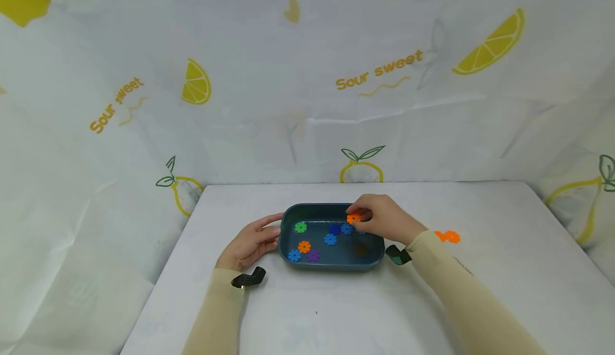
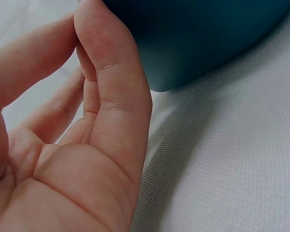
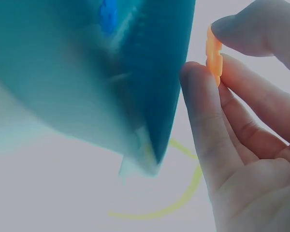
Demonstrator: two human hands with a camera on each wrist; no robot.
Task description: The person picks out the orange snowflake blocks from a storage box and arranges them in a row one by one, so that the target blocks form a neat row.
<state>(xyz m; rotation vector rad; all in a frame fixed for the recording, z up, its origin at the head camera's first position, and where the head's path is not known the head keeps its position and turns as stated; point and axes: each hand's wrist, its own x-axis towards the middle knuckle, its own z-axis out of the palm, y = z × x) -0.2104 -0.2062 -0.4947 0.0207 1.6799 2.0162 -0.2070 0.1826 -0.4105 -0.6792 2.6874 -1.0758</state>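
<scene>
A dark teal rectangular tray [image 1: 331, 267] holds several notched plastic discs, among them a green disc [image 1: 300, 227], an orange disc [image 1: 304, 246], a purple disc [image 1: 313, 255] and blue discs such as this blue disc [image 1: 330, 239]. Against the tray's left end, on the outside, rest the fingers of my left hand [image 1: 250, 242]. Over the tray's back right part, my right hand [image 1: 384, 219] pinches another orange notched disc [image 3: 213, 55] between thumb and fingers. That held disc shows edge-on in the right wrist view, beside the tray wall [image 3: 171, 96].
Two more orange discs [image 1: 452, 236] lie on the white table [image 1: 307, 312] right of the tray, partly hidden by the right forearm. A white sheet printed with lemons [image 1: 269, 131] hangs behind the table. Each wrist carries a dark strap-like device [image 1: 249, 278].
</scene>
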